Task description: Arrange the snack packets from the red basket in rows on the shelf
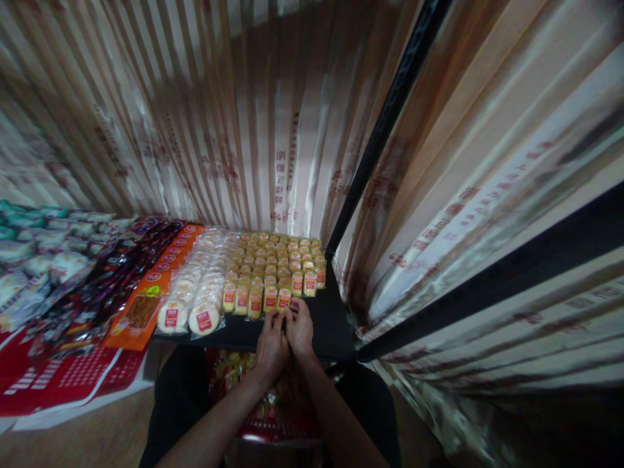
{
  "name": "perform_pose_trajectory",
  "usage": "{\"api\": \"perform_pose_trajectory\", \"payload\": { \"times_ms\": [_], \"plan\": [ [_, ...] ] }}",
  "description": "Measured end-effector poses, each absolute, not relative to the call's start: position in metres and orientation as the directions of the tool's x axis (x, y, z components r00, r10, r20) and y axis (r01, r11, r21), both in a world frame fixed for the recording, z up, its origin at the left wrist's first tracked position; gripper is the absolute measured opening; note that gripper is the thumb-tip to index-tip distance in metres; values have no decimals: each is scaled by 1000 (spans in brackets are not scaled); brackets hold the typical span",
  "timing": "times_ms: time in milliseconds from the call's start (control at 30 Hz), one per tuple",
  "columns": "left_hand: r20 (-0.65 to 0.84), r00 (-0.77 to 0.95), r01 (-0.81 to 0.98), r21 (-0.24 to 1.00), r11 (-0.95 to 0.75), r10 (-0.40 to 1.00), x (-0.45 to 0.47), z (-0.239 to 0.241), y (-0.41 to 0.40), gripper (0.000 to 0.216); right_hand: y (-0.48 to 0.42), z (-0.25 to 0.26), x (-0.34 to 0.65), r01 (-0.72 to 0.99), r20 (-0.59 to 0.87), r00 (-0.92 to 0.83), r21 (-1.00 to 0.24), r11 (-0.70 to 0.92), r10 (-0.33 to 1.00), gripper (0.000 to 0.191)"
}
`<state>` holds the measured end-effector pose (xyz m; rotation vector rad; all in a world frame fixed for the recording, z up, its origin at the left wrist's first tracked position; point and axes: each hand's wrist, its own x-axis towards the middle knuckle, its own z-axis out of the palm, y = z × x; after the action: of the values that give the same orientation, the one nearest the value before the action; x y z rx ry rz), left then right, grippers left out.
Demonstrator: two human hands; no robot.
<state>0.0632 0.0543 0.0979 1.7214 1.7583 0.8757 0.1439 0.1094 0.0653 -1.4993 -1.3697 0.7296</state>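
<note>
Small yellow snacks in clear wrappers with red labels (270, 265) are set out in close rows on a black shelf (331, 325). At the front of these rows, one wrapped yellow snack (284, 298) has its lower end between the fingers of both my hands. My left hand (272, 344) is closed at its lower left edge. From the lower right, my right hand (299, 326) pinches the same snack. The fingertips partly hide its bottom. Below the shelf, between my legs, a red-sided container (280, 432) holds more yellow wrapped pieces.
Left of the yellow rows lie round white wrapped crackers (203, 318), an orange snack bag (134, 318), dark shiny packets (104, 279) and green-white packets (34, 234). Pleated printed sheeting (244, 130) hangs behind. A black upright post (375, 149) stands at the shelf's right rear.
</note>
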Motion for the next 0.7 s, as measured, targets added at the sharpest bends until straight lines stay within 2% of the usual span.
{"api": "perform_pose_trajectory", "payload": {
  "times_ms": [233, 400, 700],
  "plan": [
    [105, -47, 642, 765, -50, 993, 65, 91, 58, 50, 109, 71, 147, 458, 178, 193, -886, 72, 965, 24],
    [141, -46, 637, 767, -79, 989, 65, 89, 55, 50, 106, 70, 148, 433, 175, 196, -898, 75, 965, 29],
    [131, -53, 666, 743, -63, 990, 58, 90, 36, 42, 82, 67, 147, 457, 191, 188, -885, 86, 963, 32]
  ]
}}
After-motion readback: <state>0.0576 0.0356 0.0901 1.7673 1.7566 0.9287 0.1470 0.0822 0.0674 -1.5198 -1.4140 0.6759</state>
